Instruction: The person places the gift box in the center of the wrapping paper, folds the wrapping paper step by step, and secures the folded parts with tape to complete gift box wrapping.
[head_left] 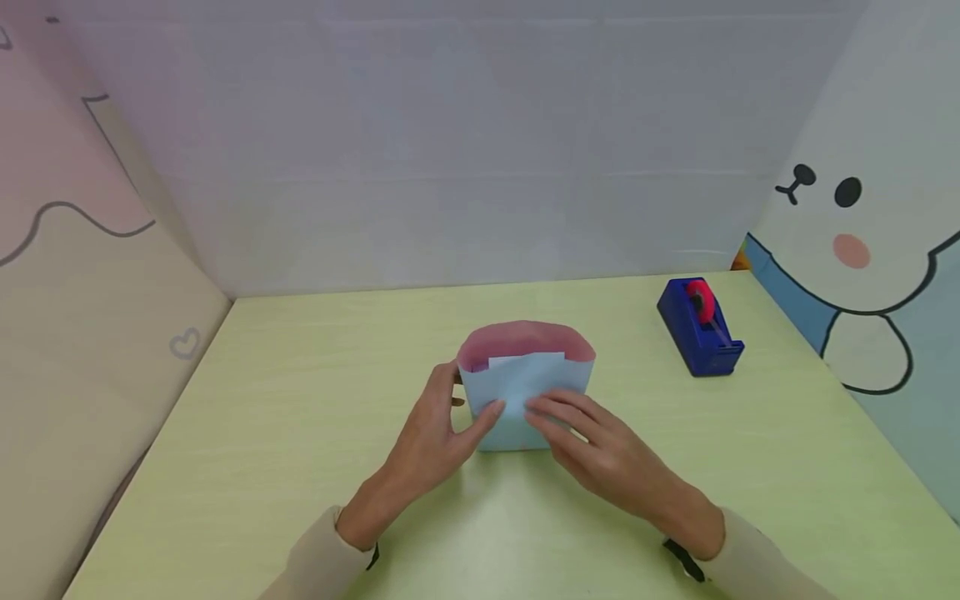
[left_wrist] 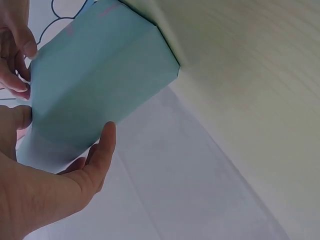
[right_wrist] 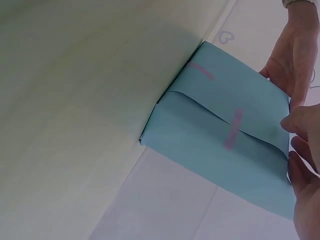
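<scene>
A light blue paper bag (head_left: 517,429) with a pink inside stands on the table, its mouth gaping upward. My left hand (head_left: 438,429) holds its left side, thumb on the front face and fingers round the side and back. At the upper part of the front, my right hand (head_left: 600,446) pinches the paper with bent fingers. In the right wrist view, pink tape strips (right_wrist: 233,129) cross an overlapping seam on the bag. The left wrist view shows the bag's folded side (left_wrist: 95,80). Some fingertips are hidden behind paper.
A blue tape dispenser (head_left: 701,329) with a red roll stands to the right at the back of the pale yellow-green table (head_left: 315,367). A whitish back wall (head_left: 480,150) and printed side panels (head_left: 855,275) enclose the table.
</scene>
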